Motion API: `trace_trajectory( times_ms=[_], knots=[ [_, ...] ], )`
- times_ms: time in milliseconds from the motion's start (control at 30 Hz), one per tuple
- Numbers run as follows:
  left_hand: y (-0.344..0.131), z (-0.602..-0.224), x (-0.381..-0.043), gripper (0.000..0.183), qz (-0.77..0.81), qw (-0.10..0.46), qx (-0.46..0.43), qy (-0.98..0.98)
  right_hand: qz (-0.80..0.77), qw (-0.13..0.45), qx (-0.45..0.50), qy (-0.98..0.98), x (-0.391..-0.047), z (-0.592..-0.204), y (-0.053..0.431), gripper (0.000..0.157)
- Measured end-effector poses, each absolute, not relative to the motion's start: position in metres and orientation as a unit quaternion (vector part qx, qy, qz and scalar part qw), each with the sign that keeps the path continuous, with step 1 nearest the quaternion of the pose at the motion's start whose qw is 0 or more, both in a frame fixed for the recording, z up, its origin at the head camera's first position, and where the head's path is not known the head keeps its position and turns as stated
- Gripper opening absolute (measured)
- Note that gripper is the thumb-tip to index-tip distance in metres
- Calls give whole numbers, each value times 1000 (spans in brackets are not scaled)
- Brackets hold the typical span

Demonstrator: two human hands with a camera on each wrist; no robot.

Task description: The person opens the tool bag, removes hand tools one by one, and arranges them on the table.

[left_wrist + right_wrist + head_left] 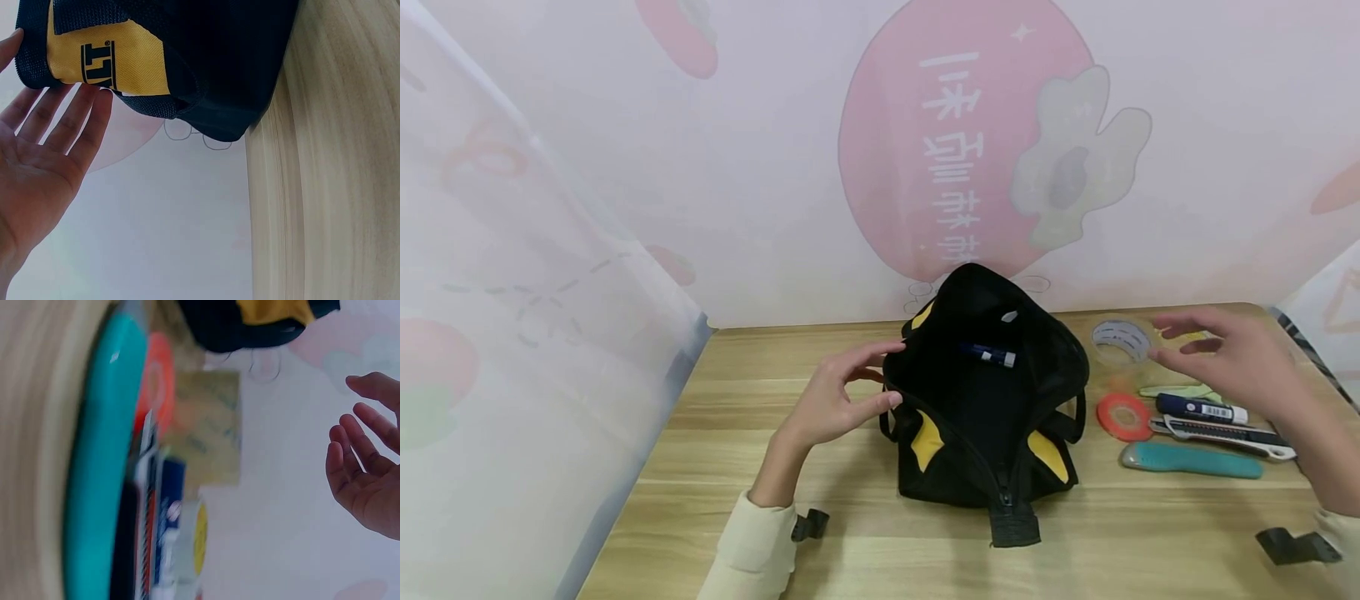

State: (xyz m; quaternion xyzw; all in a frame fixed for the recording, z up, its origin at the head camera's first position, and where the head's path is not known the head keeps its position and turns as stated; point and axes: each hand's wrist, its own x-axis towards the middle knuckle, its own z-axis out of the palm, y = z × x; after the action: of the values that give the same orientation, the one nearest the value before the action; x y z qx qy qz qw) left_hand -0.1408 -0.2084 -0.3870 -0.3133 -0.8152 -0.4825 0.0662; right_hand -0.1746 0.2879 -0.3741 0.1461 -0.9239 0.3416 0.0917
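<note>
A black bag (951, 479) with yellow patches stands unzipped on the table, its mouth gaping. Inside lies a dark blue tube with a white end (988, 356). My left hand (831, 396) is at the bag's left rim, thumb and fingers spread and fairly straight. In the left wrist view its fingertips touch the bag's strap by the yellow label panel (128, 56). Over the right end of the table hovers my right hand (1240, 358), fingers loosely bent and holding nothing. Its fingertips are right by a roll of clear tape (1122, 340); the right wrist view shows them above the items.
Right of the bag lie a red ring-shaped roll (1108, 419), a light green item (1176, 390), a navy tube with a white cap (1195, 408), a black-and-white utility knife (1225, 436) and a teal-handled tool (1191, 461). A printed curtain (775, 183) hangs behind the table.
</note>
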Motion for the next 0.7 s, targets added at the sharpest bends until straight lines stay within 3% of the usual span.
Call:
trace_trajectory(
  times_ms=[433,700],
  knots=[
    [-208,-387,-140,58,-477,72,-315,-817,377,108,208,-896,-175,-349,239,34],
    [-209,-389,-139,59,-479,73,-313,-817,383,120,295,-867,-188,-340,207,38]
  ],
)
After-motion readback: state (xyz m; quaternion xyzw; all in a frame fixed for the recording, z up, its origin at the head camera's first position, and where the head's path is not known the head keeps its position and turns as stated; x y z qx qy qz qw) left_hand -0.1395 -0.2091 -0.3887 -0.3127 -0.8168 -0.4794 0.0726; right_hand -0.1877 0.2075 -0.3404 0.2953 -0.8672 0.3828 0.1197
